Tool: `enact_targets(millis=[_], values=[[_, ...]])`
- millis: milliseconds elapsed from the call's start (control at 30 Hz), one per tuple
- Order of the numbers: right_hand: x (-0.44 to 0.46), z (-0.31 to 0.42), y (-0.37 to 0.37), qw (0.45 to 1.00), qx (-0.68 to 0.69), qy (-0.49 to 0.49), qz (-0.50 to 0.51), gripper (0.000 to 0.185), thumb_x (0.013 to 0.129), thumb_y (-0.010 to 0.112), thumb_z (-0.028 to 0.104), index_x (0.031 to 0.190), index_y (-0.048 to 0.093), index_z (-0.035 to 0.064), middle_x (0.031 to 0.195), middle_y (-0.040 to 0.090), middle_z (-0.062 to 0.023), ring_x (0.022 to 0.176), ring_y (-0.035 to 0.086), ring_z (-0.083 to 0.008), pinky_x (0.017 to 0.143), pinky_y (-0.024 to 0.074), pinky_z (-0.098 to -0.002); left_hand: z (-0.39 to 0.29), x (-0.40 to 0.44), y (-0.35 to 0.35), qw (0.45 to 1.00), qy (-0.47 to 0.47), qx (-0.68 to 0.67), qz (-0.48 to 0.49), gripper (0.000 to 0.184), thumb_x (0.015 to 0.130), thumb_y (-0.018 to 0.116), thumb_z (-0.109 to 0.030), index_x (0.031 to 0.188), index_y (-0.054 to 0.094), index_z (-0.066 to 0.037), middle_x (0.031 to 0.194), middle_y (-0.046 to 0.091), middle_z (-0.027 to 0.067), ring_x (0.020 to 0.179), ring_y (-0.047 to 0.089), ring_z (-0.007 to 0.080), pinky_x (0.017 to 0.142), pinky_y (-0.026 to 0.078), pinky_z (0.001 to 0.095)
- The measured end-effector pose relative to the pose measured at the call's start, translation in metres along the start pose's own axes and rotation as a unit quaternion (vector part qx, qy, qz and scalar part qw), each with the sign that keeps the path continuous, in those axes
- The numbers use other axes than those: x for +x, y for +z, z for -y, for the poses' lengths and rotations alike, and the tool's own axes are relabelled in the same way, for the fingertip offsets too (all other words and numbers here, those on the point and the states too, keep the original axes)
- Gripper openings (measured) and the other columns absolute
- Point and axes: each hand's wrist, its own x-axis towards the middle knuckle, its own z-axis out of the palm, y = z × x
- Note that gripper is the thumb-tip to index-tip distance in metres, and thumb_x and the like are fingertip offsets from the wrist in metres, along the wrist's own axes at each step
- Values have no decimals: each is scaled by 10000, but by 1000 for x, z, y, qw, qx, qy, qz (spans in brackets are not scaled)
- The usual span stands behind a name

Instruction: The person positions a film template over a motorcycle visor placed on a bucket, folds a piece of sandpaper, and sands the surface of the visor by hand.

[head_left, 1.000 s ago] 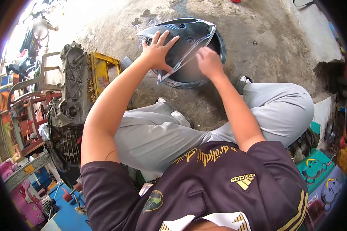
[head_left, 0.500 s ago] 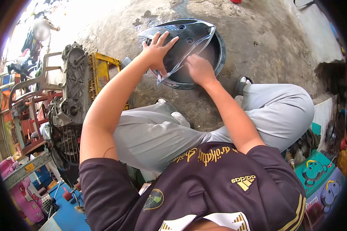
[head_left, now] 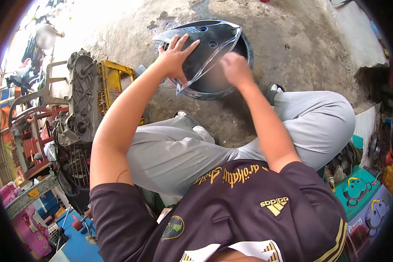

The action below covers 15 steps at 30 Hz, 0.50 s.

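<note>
A pointed dark plastic panel [head_left: 195, 54] with pale shiny edges and round holes, resembling a motorcycle body panel, lies across a round black basin [head_left: 249, 51]. My left hand [head_left: 174, 60] rests on the panel's left side, fingers spread flat and thumb near its lower edge. Close to the panel's right edge, over the basin, is my right hand [head_left: 237, 69]. Its fingers are curled closed and smeared by motion; whatever they may hold is hidden. The basin's inside shows only as a dark area below the panel.
A grey metal engine casing [head_left: 83, 94] stands on the left beside a yellow crate [head_left: 113, 87]. Stained concrete floor [head_left: 288, 56] surrounds the basin. My bent legs [head_left: 310, 122] frame the near side. A green case [head_left: 358, 187] lies at lower right.
My right hand has moved right and slightly up along the panel's edge. The left hand stays spread on the panel, and the whole view has shifted slightly.
</note>
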Motion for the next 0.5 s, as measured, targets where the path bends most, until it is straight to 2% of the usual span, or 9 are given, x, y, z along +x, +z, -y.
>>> enact_targets(millis=[33,133,200,333,400,500], values=[[7,-4,-8,999,7,42,25,197,972,683,208,887,670,31,949,709,-191,916,705,-432,781,570,-522,-1,-1,1,1000,1,5,-3,1612,406,1058,-345,1721,127,-396,1795,100,121,1646,92,424,1163,296,811],[4,11,-5,1000,-18,10,19,176,957,671,162,905,657,-6,938,686,-232,916,672,-470,802,540,-544,1,-1,0,1000,1,10,-8,1605,414,1057,-346,1721,126,-395,1796,94,122,1646,92,423,1163,294,813],[-5,24,4,998,-2,6,58,176,949,681,172,899,663,4,930,685,-229,897,667,-473,798,535,-548,1,2,-1,1000,4,9,-6,1601,419,1056,-354,1720,123,-396,1796,92,123,1646,90,421,1163,294,813],[11,0,-12,1000,3,23,13,226,959,698,203,851,666,8,942,701,-203,891,689,-459,770,555,-526,-3,0,-4,1000,-3,16,9,1603,431,1056,-374,1722,105,-394,1795,91,127,1645,88,425,1170,287,811],[11,-1,-9,999,4,33,29,193,957,702,183,871,670,13,950,698,-204,906,690,-453,783,557,-526,-3,-2,-6,1000,-6,21,10,1604,435,1057,-377,1722,98,-393,1795,90,128,1645,88,428,1174,283,809],[-7,20,8,997,-20,-33,67,163,953,715,181,915,674,28,978,703,-193,915,699,-439,806,565,-526,-3,1,-6,1000,-2,18,6,1602,440,1058,-366,1723,99,-390,1794,95,128,1644,85,432,1174,284,810]])
